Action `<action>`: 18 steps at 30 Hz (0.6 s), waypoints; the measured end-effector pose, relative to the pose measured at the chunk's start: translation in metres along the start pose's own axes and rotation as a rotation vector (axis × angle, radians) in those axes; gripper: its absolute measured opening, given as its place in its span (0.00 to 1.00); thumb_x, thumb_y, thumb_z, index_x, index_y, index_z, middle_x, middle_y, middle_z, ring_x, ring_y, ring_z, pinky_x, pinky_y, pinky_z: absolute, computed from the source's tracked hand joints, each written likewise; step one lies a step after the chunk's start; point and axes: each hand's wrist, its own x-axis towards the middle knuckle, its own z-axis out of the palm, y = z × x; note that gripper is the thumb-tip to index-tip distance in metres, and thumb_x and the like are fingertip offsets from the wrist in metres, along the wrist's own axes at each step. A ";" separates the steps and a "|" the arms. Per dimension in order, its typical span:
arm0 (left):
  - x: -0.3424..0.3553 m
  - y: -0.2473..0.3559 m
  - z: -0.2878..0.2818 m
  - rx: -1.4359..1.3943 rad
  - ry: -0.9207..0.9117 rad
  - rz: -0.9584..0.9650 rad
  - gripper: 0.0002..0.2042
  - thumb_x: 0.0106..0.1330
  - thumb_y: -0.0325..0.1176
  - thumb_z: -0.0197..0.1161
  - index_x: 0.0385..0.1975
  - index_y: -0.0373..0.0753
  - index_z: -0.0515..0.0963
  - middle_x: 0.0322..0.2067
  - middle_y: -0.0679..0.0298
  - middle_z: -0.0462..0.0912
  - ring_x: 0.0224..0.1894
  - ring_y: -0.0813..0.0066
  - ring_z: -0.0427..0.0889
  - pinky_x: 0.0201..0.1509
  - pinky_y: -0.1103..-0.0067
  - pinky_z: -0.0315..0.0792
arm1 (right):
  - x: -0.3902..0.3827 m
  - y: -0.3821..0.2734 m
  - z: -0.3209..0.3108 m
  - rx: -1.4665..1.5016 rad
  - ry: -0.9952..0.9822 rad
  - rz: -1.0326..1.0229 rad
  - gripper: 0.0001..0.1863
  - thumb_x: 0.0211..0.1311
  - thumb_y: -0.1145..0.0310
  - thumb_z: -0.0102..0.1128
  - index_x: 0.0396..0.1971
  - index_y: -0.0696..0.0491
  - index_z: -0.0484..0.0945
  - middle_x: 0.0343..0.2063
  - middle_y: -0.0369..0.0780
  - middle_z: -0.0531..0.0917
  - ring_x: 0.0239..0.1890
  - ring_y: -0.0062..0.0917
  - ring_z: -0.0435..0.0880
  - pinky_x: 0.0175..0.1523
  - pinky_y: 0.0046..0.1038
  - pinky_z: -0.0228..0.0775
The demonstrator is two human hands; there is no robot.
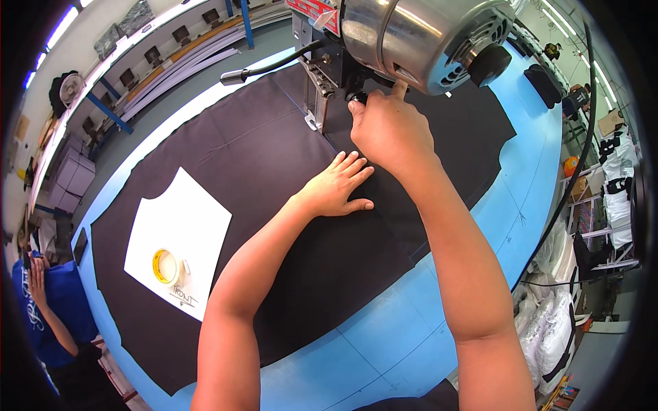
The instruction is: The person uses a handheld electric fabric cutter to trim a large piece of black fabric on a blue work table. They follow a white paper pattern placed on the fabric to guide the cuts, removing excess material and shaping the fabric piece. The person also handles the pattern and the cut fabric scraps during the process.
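Note:
A silver-bodied electric cloth-cutting machine [404,38] stands over a stack of black fabric [336,281] on a blue table [510,226]. My right hand [392,130] is wrapped round the machine's black handle [358,96], index finger reaching up to the motor housing. My left hand [337,183] lies flat on the fabric, fingers spread, just below the blade stand [317,120] and beside a faint marked line. On the fabric at the left rests a white paper pattern [175,216], with a roll of tape [166,267] and a small white stick [186,266] on it.
A co-worker's hand [35,281] shows at the left beside blue cloth [58,308]. A dark phone-like object [81,246] lies at the table's left edge. A long shelved bench [161,58] runs behind. A black cable [582,151] hangs at the right, near white bundles [548,329].

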 end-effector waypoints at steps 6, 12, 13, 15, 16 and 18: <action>0.000 0.000 0.000 0.008 0.012 0.002 0.39 0.67 0.62 0.58 0.64 0.31 0.67 0.65 0.44 0.66 0.73 0.45 0.57 0.78 0.56 0.48 | 0.007 -0.003 0.002 0.010 -0.003 -0.005 0.20 0.73 0.56 0.50 0.41 0.60 0.80 0.46 0.55 0.81 0.40 0.42 0.88 0.45 0.41 0.81; -0.001 -0.001 -0.002 -0.010 0.010 0.001 0.39 0.66 0.62 0.59 0.63 0.31 0.68 0.64 0.44 0.68 0.72 0.46 0.60 0.77 0.57 0.50 | 0.013 -0.006 0.005 0.019 -0.003 -0.012 0.21 0.72 0.56 0.50 0.41 0.61 0.80 0.47 0.56 0.80 0.40 0.43 0.88 0.46 0.42 0.80; 0.002 -0.001 -0.005 -0.037 0.020 0.021 0.39 0.66 0.61 0.59 0.63 0.31 0.68 0.63 0.45 0.68 0.71 0.47 0.61 0.77 0.57 0.50 | 0.014 -0.005 0.005 0.020 0.003 -0.017 0.21 0.72 0.56 0.50 0.41 0.61 0.80 0.47 0.57 0.80 0.40 0.44 0.88 0.46 0.42 0.80; 0.009 -0.006 -0.014 -0.094 0.040 0.062 0.38 0.65 0.61 0.60 0.63 0.31 0.69 0.62 0.46 0.70 0.70 0.49 0.63 0.76 0.56 0.52 | 0.017 -0.001 0.007 0.025 0.006 -0.028 0.22 0.72 0.54 0.50 0.42 0.61 0.80 0.51 0.61 0.75 0.41 0.47 0.87 0.46 0.43 0.80; 0.013 -0.011 -0.021 -0.020 0.096 0.063 0.38 0.65 0.61 0.60 0.63 0.32 0.69 0.61 0.48 0.70 0.69 0.50 0.64 0.75 0.56 0.52 | 0.020 0.001 0.008 0.032 0.004 -0.036 0.23 0.72 0.53 0.50 0.42 0.62 0.80 0.56 0.66 0.70 0.41 0.51 0.87 0.45 0.45 0.80; 0.017 -0.032 -0.028 0.130 0.136 0.019 0.37 0.66 0.61 0.59 0.63 0.33 0.69 0.62 0.51 0.70 0.69 0.50 0.63 0.74 0.53 0.52 | 0.022 -0.001 0.011 0.054 -0.013 -0.051 0.25 0.72 0.52 0.50 0.43 0.62 0.80 0.61 0.71 0.64 0.42 0.54 0.86 0.46 0.47 0.80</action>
